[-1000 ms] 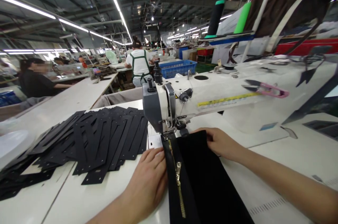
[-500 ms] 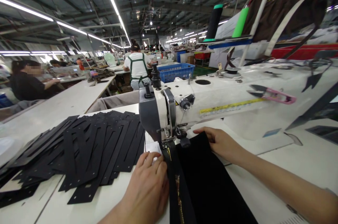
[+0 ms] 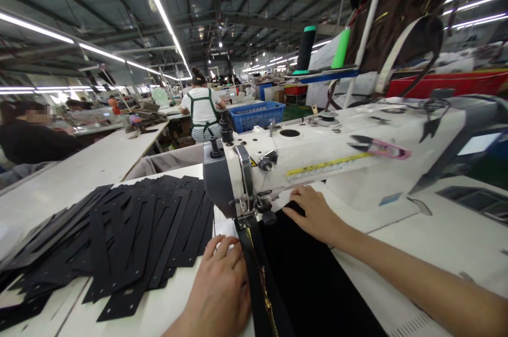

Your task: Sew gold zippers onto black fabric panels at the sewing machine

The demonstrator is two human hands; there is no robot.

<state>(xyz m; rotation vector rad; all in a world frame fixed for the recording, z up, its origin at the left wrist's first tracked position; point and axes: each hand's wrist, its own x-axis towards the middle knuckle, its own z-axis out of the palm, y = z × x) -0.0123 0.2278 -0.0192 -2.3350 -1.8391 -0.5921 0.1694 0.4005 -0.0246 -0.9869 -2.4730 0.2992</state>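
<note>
A gold-toothed zipper (image 3: 265, 289) on black tape runs beneath the presser foot (image 3: 246, 220) of a white sewing machine (image 3: 317, 141). Black fabric (image 3: 313, 279) lies along the zipper's right side. My left hand (image 3: 224, 287) rests at the tape's left edge, fingers curled together against it, thumb hidden. At the fabric's far corner, right of the needle area, my right hand (image 3: 315, 215) pinches the cloth with the thumb on top. Where the zipper passes under the foot, the machine head hides it.
Many flat black slotted pieces (image 3: 130, 236) are heaped left of the machine. Pink-handled thread snips (image 3: 381, 147) and a yellow measuring tape (image 3: 325, 166) are on the machine arm. Thread cones (image 3: 305, 50) stand behind. A co-worker (image 3: 202, 107) sits ahead near a blue basket (image 3: 257, 115).
The head view has turned slightly right. My right hand has moved from beside the fabric's far edge onto its corner, thumb now over the cloth. My left hand stays by the zipper.
</note>
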